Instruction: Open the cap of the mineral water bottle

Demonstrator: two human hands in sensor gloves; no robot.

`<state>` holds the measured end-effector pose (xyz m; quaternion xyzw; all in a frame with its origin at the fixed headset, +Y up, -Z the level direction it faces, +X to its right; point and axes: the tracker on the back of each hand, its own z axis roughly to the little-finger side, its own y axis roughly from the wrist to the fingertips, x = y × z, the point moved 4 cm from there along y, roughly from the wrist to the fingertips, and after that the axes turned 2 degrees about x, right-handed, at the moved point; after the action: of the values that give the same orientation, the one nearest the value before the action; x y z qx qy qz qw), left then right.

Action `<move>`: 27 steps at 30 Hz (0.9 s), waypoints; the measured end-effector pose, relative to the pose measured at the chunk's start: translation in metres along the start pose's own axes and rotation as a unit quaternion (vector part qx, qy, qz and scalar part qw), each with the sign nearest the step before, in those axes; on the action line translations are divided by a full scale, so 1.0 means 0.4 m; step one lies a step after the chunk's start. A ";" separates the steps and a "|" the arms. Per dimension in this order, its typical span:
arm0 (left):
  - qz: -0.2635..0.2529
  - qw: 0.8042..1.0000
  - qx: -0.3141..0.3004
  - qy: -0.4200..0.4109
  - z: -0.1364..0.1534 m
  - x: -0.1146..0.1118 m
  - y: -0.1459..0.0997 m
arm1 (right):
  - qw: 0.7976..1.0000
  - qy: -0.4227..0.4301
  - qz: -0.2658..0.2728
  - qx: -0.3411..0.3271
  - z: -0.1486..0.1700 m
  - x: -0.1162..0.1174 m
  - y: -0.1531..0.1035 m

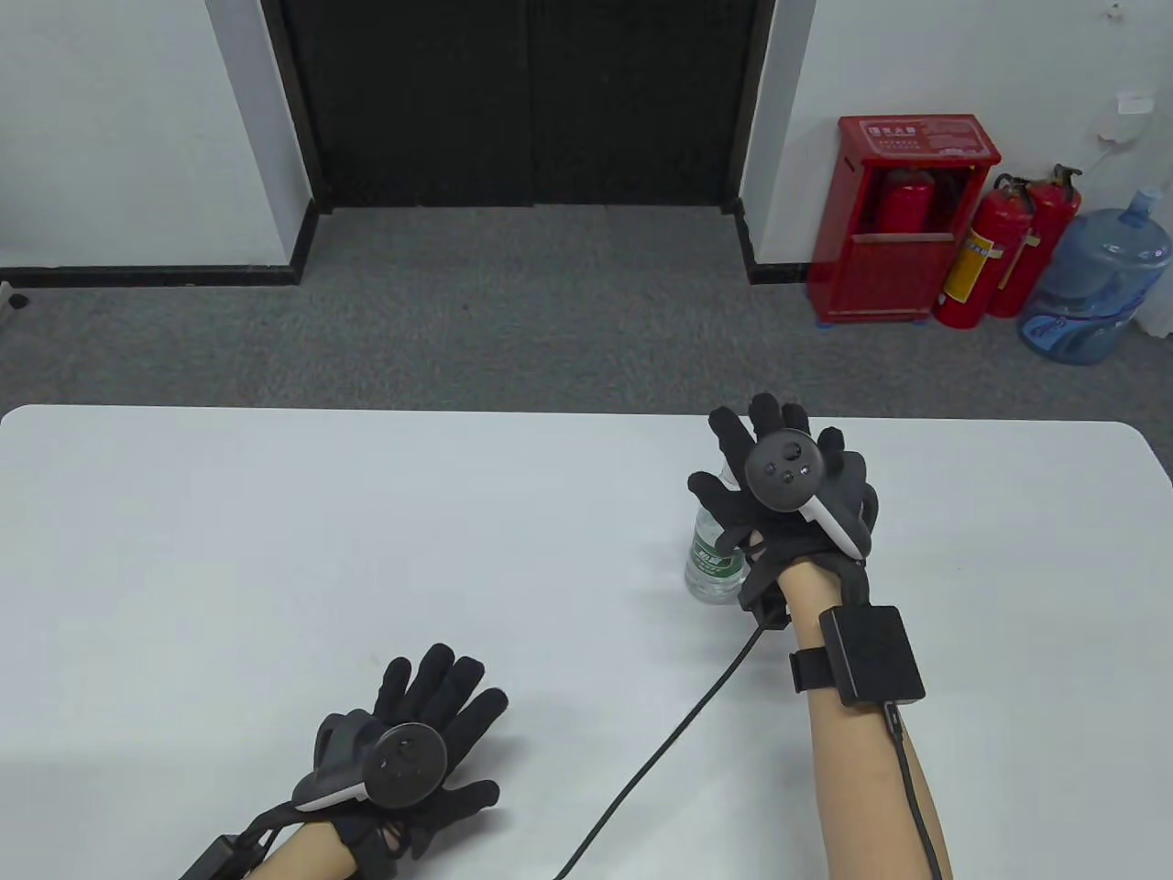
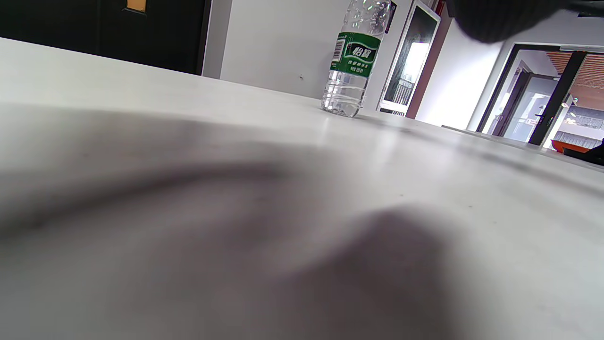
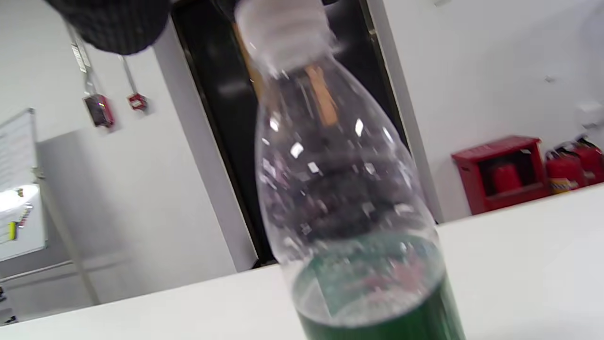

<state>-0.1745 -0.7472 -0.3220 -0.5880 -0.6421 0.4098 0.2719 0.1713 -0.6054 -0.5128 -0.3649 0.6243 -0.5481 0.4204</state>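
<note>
A clear mineral water bottle point(image 1: 714, 561) with a green label stands upright on the white table point(image 1: 275, 550), right of centre. It also shows in the left wrist view point(image 2: 351, 61) and close up in the right wrist view point(image 3: 349, 212), where its white cap point(image 3: 283, 28) is on. My right hand point(image 1: 733, 458) hovers over the bottle top with fingers spread; one gloved fingertip point(image 3: 113, 23) hangs beside the cap. I cannot tell whether any finger touches the cap. My left hand point(image 1: 463, 729) rests flat on the table at the front left, fingers spread, holding nothing.
A black cable point(image 1: 660, 742) runs from my right wrist across the table to its front edge. Beyond the table's far edge, on the floor, stand a red cabinet point(image 1: 903, 220), fire extinguishers point(image 1: 1003, 247) and a blue water jug point(image 1: 1095, 284).
</note>
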 end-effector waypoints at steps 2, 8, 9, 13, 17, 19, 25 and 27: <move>0.000 1.000 -0.001 -0.003 0.000 -0.001 0.000 | 1.000 -0.016 -0.010 0.011 0.014 0.029 0.013; -0.001 1.000 -0.003 -0.005 0.001 0.001 0.001 | 0.999 0.013 0.047 -0.016 0.006 0.035 0.018; -0.002 1.000 -0.002 -0.004 0.001 0.000 0.001 | 0.998 0.014 0.052 -0.019 0.003 0.033 0.016; 0.000 1.000 0.005 -0.014 0.008 0.001 0.008 | 0.995 0.007 0.071 -0.066 -0.027 0.014 -0.014; -0.004 0.999 0.011 -0.047 0.023 0.016 0.023 | 0.989 0.017 0.090 -0.117 -0.078 -0.032 -0.070; -0.011 0.995 0.014 -0.101 0.032 0.038 0.031 | 0.985 0.035 0.091 -0.140 -0.109 -0.059 -0.103; -0.031 0.969 -0.021 -0.246 0.023 0.118 0.093 | 0.964 0.079 0.087 -0.238 -0.244 -0.132 -0.235; -0.036 0.940 -0.030 -0.338 0.008 0.126 0.116 | 0.956 0.088 0.087 -0.267 -0.290 -0.145 -0.286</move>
<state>-0.1608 -0.6998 -0.3696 -0.3994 -0.7288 0.5550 0.0359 0.0856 -0.5236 -0.3868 -0.3585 0.8116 -0.3526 0.2973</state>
